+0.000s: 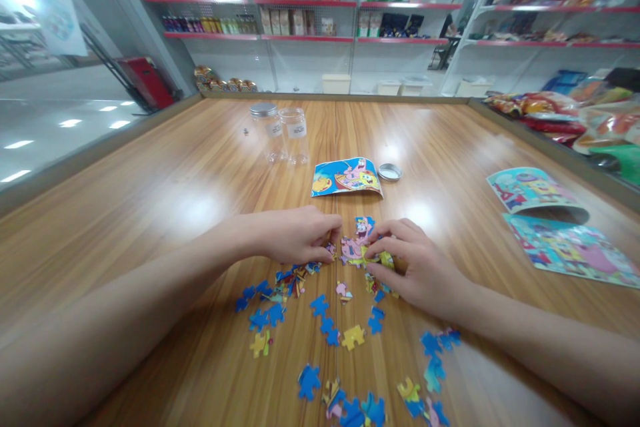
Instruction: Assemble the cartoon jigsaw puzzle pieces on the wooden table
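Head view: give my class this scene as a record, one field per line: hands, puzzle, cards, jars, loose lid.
Left hand: at a small piece; grip unclear
Right hand: at the right side of the puzzle
Puzzle: partly joined, between the hands
Loose pieces: scattered, many blue
Middle card: curved, beyond the puzzle
Right cards: two
Jars: two, clear; left lidded, right open
Loose lid: beside the middle card

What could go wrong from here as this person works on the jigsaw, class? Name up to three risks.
The right hand has its fingers at the joined puzzle section and might push it apart. The left hand, close to the heap of loose pieces, could brush some astray. The uncapped jar stands upright and might tip if knocked.
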The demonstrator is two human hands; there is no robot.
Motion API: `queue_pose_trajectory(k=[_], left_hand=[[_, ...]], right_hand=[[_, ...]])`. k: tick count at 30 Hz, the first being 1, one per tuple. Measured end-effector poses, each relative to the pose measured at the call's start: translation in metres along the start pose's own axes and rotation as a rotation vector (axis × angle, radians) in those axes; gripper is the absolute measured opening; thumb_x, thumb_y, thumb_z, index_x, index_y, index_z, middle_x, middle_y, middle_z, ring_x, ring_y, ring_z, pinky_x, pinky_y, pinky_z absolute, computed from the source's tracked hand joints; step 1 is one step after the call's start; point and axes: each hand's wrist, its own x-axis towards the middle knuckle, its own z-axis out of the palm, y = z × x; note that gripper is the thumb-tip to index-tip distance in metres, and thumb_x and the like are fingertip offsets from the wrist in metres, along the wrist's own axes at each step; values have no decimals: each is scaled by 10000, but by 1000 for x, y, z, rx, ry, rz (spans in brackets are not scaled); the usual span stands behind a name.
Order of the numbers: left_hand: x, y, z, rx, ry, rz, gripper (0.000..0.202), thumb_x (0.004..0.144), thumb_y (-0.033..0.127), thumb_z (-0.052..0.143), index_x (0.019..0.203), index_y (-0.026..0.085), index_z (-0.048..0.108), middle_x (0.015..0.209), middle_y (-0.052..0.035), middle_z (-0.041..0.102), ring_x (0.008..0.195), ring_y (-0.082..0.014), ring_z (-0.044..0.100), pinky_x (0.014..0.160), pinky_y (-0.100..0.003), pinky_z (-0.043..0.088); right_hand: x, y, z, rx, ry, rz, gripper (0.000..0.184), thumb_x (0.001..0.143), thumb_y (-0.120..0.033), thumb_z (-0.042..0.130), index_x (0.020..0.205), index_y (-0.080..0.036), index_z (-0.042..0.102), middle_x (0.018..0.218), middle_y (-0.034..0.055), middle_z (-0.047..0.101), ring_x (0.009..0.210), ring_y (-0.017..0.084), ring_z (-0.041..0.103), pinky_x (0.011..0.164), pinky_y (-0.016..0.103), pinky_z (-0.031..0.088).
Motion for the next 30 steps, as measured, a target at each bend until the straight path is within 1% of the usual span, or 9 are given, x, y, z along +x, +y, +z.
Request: queue_pose_trajectory(k=[3, 8, 14, 19, 26, 30], left_hand=[[1, -2, 1, -40, 29, -31, 178, 901, 268, 655, 939, 173, 510, 767, 5, 590, 651, -123, 511, 569, -226, 343], [3, -6, 4, -46, 50, -18, 155, 894, 218, 636, 933, 175, 492, 772, 5, 572, 650, -123, 489, 573, -234, 341], [4, -8, 5, -40, 44, 0, 50, 935, 203, 562, 954, 158, 550, 831, -26, 614, 708, -133, 534, 624, -241, 366], [4, -8, 6, -39, 50, -11, 47, 910, 182, 577, 947, 155, 583, 841, -29, 633, 723, -130, 548, 626, -231, 370], [5, -11, 6, -56, 69, -7, 62, 896, 214, 617, 907, 156, 595, 772, -13, 618, 670, -116, 529, 590, -215, 360], [6, -11, 7, -63, 71, 3, 68, 894, 219, 628, 894, 158, 598, 755, -10, 626, 659, -116, 534, 594, -215, 363]], right_hand=[[0, 0, 0, 2, 0, -1, 99, 889, -187, 686, 976, -231, 699, 1095, 52, 648, 1058, 215, 591, 924, 399, 473], [0, 1, 0, 8, -7, 1, 94, 895, -187, 678, 977, -230, 694, 1107, 52, 647, 1076, 212, 590, 936, 395, 468], [1, 0, 0, 7, -13, 5, 91, 899, -186, 675, 975, -232, 693, 1106, 48, 646, 1069, 207, 591, 939, 394, 468], [0, 0, 0, 3, -1, 1, 91, 897, -191, 677, 976, -232, 694, 1109, 54, 646, 1063, 214, 592, 930, 398, 473], [-1, 1, 1, -1, -4, 2, 96, 894, -190, 678, 978, -233, 693, 1109, 54, 645, 1070, 214, 591, 938, 395, 470], [-1, 1, 1, 4, -6, 0, 97, 891, -180, 679, 973, -230, 690, 1101, 48, 645, 1062, 206, 591, 930, 387, 467]])
